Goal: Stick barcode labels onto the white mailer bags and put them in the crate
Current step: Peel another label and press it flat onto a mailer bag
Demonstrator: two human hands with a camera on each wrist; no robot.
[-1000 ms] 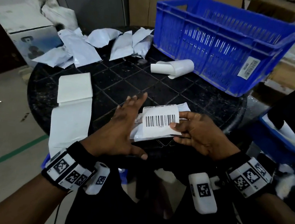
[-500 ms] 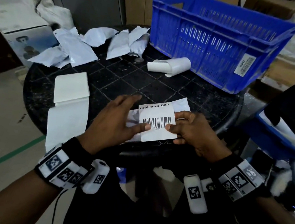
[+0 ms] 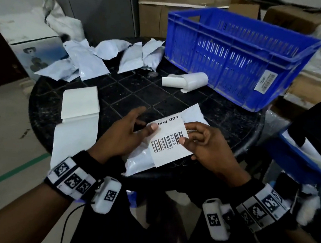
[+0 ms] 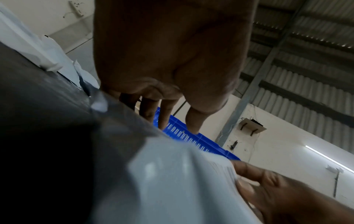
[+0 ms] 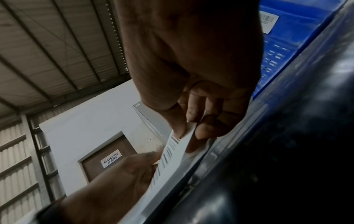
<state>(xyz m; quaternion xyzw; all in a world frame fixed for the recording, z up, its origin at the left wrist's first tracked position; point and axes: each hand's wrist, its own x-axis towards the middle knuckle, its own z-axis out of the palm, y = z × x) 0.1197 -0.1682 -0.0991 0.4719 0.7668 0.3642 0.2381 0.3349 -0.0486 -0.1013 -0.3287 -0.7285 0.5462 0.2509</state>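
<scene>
One barcode label (image 3: 170, 142), now turned from level to slanting across the white mailer bag (image 3: 141, 160) at the near table (image 3: 178, 101) edge, suggesting alignment before pressing down. Pinched on its right side in the right hand (image 3: 208, 148) grip, steadied by the left hand (image 3: 122, 135) thumb, fingers spread. Far right, blue crate (image 3: 233, 55) showing no bags inside.
</scene>
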